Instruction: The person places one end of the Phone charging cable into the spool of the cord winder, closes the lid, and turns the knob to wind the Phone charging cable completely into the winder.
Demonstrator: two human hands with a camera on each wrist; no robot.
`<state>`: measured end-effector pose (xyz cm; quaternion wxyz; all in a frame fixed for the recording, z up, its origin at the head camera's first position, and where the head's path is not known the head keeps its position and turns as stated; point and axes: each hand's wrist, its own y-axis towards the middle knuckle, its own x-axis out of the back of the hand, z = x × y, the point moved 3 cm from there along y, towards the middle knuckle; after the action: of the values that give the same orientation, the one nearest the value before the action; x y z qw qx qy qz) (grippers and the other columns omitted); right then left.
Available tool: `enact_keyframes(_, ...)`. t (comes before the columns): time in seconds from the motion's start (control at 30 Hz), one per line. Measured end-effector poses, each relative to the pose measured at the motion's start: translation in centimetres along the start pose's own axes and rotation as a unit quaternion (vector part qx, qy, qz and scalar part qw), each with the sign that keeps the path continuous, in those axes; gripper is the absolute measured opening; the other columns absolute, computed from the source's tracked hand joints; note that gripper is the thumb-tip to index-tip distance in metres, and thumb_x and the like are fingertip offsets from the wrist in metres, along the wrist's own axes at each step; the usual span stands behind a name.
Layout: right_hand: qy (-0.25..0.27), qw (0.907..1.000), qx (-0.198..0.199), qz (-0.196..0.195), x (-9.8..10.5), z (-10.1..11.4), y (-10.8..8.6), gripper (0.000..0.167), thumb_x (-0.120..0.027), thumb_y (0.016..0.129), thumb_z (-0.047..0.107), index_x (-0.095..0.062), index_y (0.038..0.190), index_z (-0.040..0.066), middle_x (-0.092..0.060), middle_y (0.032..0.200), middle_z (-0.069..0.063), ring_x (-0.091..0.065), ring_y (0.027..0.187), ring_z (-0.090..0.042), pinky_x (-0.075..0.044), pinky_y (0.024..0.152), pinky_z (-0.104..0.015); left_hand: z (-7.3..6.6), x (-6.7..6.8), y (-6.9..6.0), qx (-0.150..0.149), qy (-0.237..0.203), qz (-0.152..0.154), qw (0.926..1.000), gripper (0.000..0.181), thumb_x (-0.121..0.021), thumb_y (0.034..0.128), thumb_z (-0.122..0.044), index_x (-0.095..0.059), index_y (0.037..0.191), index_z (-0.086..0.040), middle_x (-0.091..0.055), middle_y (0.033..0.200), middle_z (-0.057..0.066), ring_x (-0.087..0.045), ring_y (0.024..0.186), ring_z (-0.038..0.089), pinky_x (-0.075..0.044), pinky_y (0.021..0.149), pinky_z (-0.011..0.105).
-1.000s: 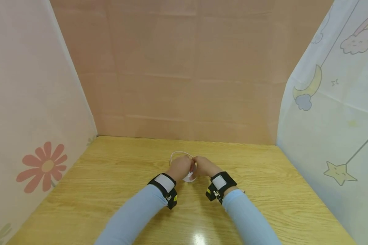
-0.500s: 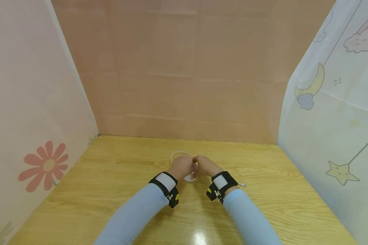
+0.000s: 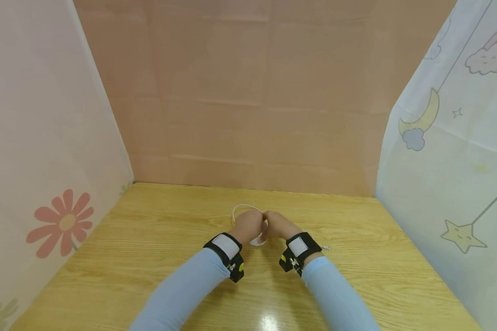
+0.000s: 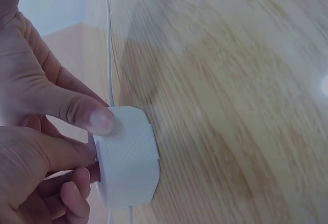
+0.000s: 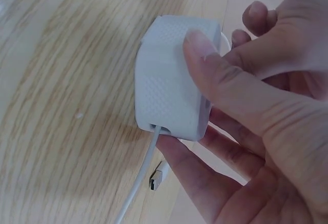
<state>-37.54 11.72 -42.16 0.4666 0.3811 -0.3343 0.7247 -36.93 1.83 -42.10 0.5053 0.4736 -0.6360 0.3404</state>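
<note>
White case (image 5: 171,70), mid-frame: probably light, stiff; grip textured side (image 5: 158,96). Right hand (image 3: 280,225) pinches it; left hand (image 3: 247,225) curled, hold unclear.

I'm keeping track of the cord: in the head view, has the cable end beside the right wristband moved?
Yes: the cable end has shifted slightly forward, nearer the table's back edge.
</note>
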Motion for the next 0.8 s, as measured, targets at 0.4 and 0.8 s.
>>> enact_keyframes(0.4, -0.003, 1.0000, -0.004, 0.000, 0.0, -0.2, -0.1, 0.060, -0.090, 0.064, 0.013, -0.063, 0.117, 0.001, -0.065, 0.115, -0.011, -0.060, 0.104, -0.027, -0.047, 0.094, -0.042, 1.5, -1.0, 0.8, -0.117, -0.008, -0.015, 0.9929, 0.005, -0.062, 0.0936, -0.010, -0.062, 0.090, -0.014, -0.062, 0.080, -0.001, -0.056, 0.071, 0.011, -0.041, 0.056, 0.024)
enact_keyframes(0.8, -0.009, 0.9999, -0.005, 0.006, 0.1, -0.2, 0.1, 0.060, -0.090, 0.064, 0.013, -0.063, 0.116, 0.001, -0.065, 0.111, -0.010, -0.060, 0.100, -0.023, -0.048, 0.092, -0.042, 2.1, -0.9, 0.9, -0.212, 0.013, -0.046, 0.9762, 0.013, -0.064, 0.0886, -0.001, -0.072, 0.091, -0.012, -0.070, 0.086, -0.001, -0.061, 0.076, 0.009, -0.048, 0.067, 0.021)
